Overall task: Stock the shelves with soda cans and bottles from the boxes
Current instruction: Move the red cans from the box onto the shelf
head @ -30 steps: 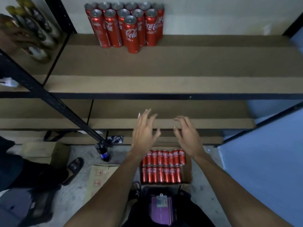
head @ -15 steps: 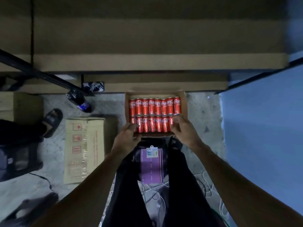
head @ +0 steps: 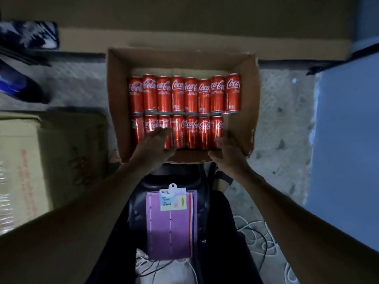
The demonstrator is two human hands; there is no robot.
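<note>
Head view, straight down: an open cardboard box sits on the speckled floor, packed with red Coca-Cola cans lying on their sides in two rows. The left hand lies over the near row's left cans, fingers fairly straight and touching them, with no grip showing. The right hand is at that row's right end, against the last can, but blur hides whether its fingers close round it. A closed carton stands to the left.

the left hand hides parts of the near cans; the blue bottle is blurred.
</note>
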